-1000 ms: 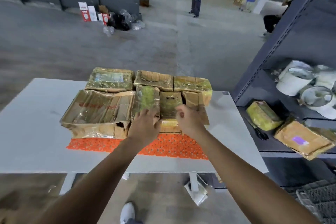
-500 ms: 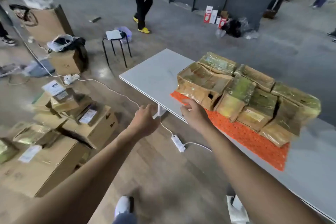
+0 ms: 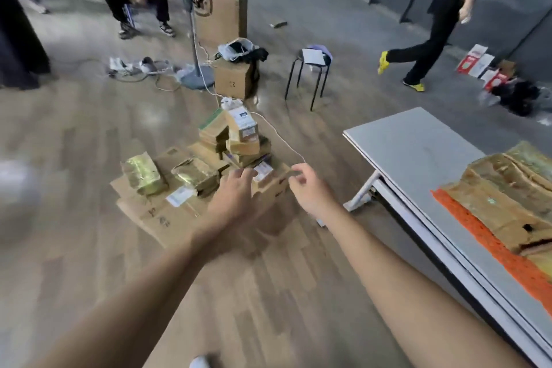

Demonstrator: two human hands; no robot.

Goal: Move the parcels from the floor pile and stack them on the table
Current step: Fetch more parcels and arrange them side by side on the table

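Both arms stretch toward the pile (image 3: 206, 158), nothing held.
Table (image 3: 418, 152) stands at right, bearing taped parcels (image 3: 504, 188) on an orange mat (image 3: 490, 248). The pile lies on the wooden floor, apart from the table. Left hand (image 3: 236, 197) hovers over it, fingers straight and spread; right hand (image 3: 307, 188) beside it, fingers loosely curled, empty.

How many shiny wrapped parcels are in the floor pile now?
2: left shiny parcel at the pile's left end; second shiny parcel just right of it. Others may be hidden in the brown stack behind.
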